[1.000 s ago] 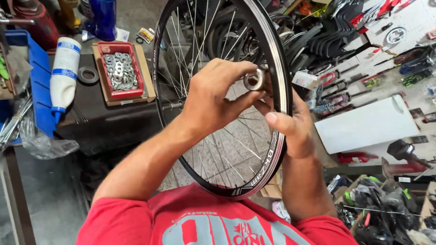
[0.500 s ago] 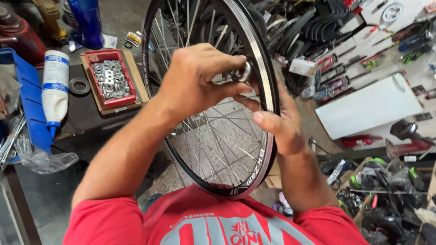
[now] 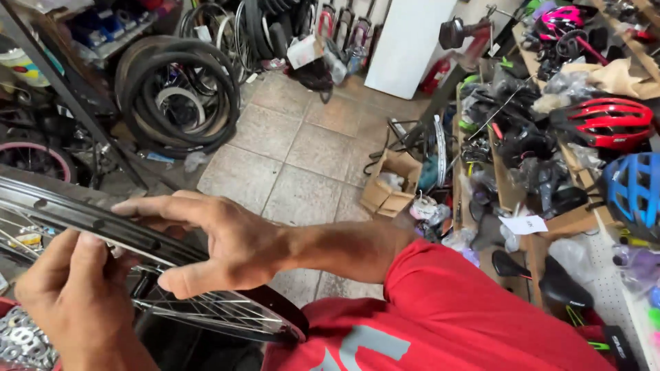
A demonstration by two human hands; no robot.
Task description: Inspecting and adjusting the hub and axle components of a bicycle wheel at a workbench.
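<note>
Boxes and tags around my bench

An open brown cardboard box [image 3: 389, 184] sits on the tiled floor at centre frame. A small white box [image 3: 305, 49] rests among tyres at upper centre. A white paper tag [image 3: 524, 224] lies on the shelf at right. A tall white panel [image 3: 407, 42] leans at top centre, its face blank.

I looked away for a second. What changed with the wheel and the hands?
The view swung toward the tiled floor. The wheel now lies low and tilted, not upright. Both hands moved from the hub to the rim: right hand across it, left hand beside. Both hands remain on the wheel.
</note>
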